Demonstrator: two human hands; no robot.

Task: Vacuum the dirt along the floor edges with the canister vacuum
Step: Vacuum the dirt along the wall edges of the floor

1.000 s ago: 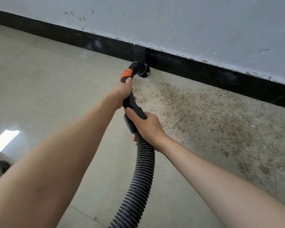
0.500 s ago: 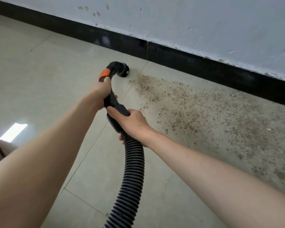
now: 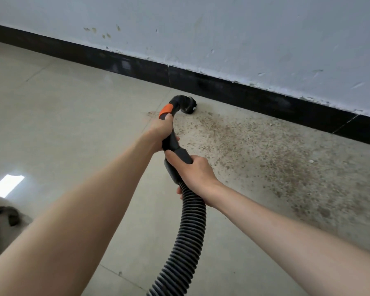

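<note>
Two hands grip the vacuum's handle. Nearest, the ribbed hose (image 3: 188,238) runs up from the bottom edge into the right hand (image 3: 193,171), which is wrapped closed around the black handle (image 3: 177,148) where the hose joins it. Just ahead, the left hand (image 3: 161,133) is closed around the handle below the orange collar (image 3: 166,110). Beyond that, the round brush nozzle (image 3: 188,104) sits on the tiled floor (image 3: 62,116), close to the black skirting board (image 3: 233,88). Left of the nozzle the tiles look clean; to its right a broad scatter of brown dirt (image 3: 276,159) lies along the wall, so most of the job appears still to do.
</note>
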